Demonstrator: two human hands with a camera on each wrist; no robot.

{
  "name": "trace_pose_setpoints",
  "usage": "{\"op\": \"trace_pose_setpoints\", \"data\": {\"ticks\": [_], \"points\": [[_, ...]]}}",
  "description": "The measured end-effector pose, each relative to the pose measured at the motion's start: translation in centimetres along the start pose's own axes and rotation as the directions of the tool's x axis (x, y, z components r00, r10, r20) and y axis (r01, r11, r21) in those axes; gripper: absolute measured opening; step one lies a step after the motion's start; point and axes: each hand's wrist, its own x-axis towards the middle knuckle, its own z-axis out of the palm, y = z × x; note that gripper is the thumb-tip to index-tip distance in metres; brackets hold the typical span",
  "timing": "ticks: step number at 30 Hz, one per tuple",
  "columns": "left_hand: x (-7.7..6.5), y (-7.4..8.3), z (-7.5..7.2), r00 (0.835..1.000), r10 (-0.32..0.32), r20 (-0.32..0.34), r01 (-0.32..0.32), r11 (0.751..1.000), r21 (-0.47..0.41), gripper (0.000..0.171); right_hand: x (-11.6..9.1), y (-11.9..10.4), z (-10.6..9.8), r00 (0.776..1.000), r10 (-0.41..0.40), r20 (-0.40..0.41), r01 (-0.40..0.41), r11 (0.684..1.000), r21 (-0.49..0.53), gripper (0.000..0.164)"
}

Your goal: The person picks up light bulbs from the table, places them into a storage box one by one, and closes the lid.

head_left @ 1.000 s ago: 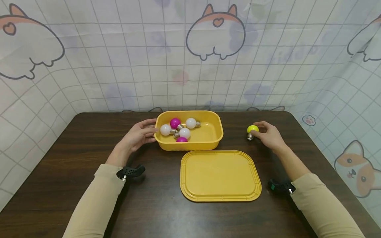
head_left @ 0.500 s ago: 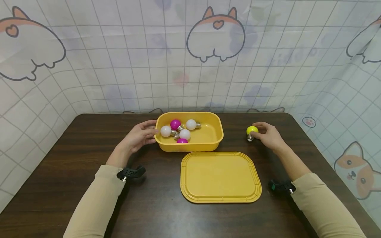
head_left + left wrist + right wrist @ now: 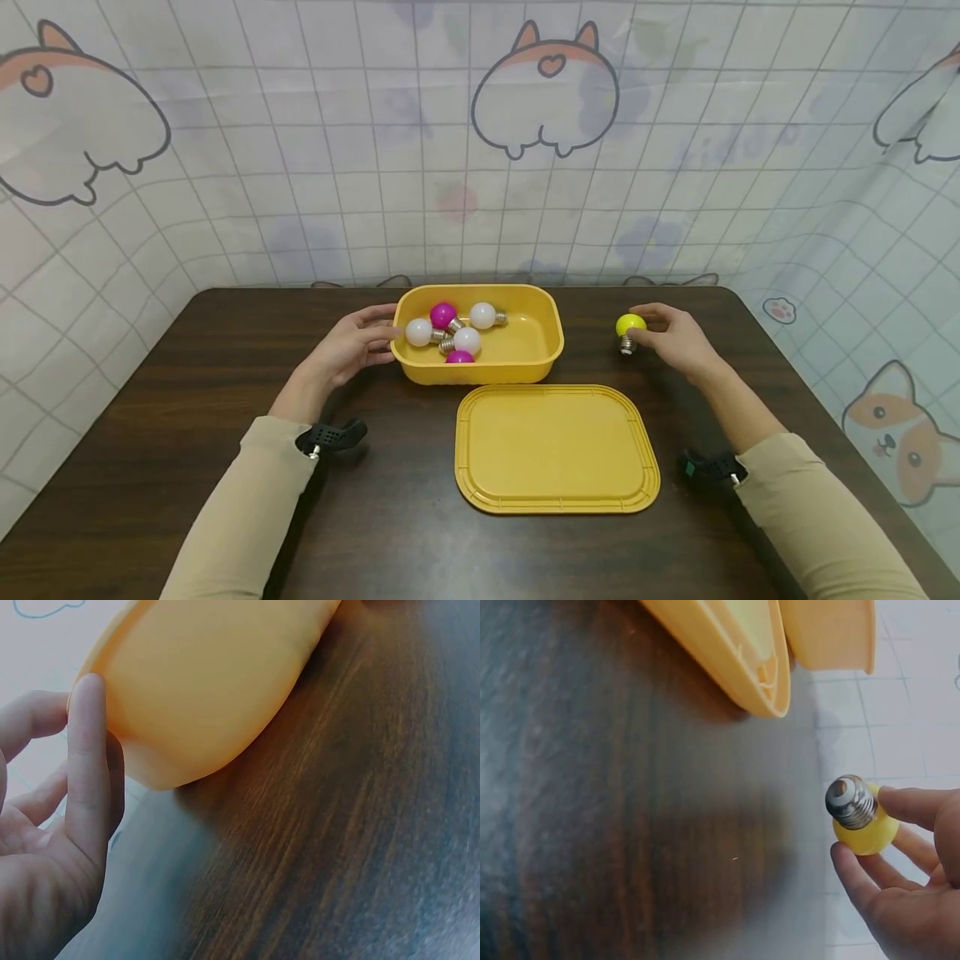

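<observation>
My right hand (image 3: 678, 340) pinches a yellow light bulb (image 3: 630, 322) between thumb and fingers, right of the yellow bin (image 3: 525, 371). The bulb's silver screw base (image 3: 853, 802) points toward the camera in the right wrist view. At the bin's left end, my left hand (image 3: 351, 346) has its fingers fairly straight against the wall and rim, plain in the left wrist view by a finger (image 3: 88, 750) along the yellow wall (image 3: 202, 690). Inside the bin lie three white bulbs, one of them a white bulb (image 3: 482, 315), and two magenta bulbs, such as the magenta bulb (image 3: 442, 315).
A flat yellow lid (image 3: 557, 450) lies on the dark wooden table (image 3: 390, 517), just in front of the bin. Behind the table hangs a white gridded cloth (image 3: 330, 167) with cartoon prints. Both wrists wear a black band.
My right hand has shifted very slightly left with the yellow bulb in its grip. The left hand stays at the bin, and the head view has tilted a little upward.
</observation>
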Motion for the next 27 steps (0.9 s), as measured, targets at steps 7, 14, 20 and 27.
{"op": "trace_pose_setpoints", "data": {"ticks": [7,14,20,27], "points": [[-0.2,-0.1,0.2,1.0,0.017,0.009,-0.017,1.0,0.012,0.063,0.0,-0.8,-0.2,1.0,-0.013,0.02,0.013,1.0,-0.001,0.05],[-0.3,-0.1,0.1,1.0,-0.004,0.009,0.004,1.0,0.006,0.063,0.1,-1.7,-0.2,0.999,-0.03,0.038,0.03,1.0,-0.003,0.051],[-0.3,-0.1,0.1,1.0,0.006,-0.001,-0.006,1.0,0.015,0.062,0.5,-2.7,-0.2,0.998,-0.041,0.054,0.041,0.999,-0.002,0.053],[-0.3,0.1,0.2,1.0,0.007,-0.005,-0.007,1.0,0.007,0.061,0.8,-4.0,-0.4,0.995,-0.063,0.073,0.063,0.998,-0.004,0.054]]}}
